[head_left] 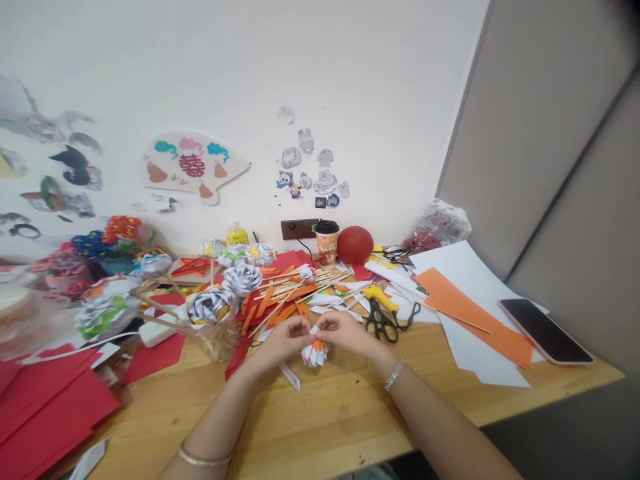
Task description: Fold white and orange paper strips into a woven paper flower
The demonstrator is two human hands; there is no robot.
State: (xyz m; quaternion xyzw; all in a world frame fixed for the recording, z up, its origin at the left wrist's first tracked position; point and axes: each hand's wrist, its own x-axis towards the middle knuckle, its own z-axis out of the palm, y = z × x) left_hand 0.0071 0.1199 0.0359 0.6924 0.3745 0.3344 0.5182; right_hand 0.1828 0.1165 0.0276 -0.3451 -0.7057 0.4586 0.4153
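Both of my hands meet over the wooden table around a small paper flower (pixel 315 354), white with some orange. My left hand (pixel 287 339) pinches it from the left side. From the right, the fingers of my right hand (pixel 345 332) are closed on its upper part. The fingertips partly hide the top of the flower. A white paper strip (pixel 290 377) lies on the table just left of and below it. Black-handled scissors (pixel 381 325) rest beyond my right hand, beside a yellow-handled tool (pixel 381 297).
Wooden sticks (pixel 280 293) and orange paper strips are heaped behind my hands. Finished paper roses (pixel 210 303) stand in a container at left. Red paper sheets (pixel 45 413) lie at front left. Orange paper (pixel 470 313), white sheets and a phone (pixel 545 330) are at right, a cup (pixel 327 243) at the back.
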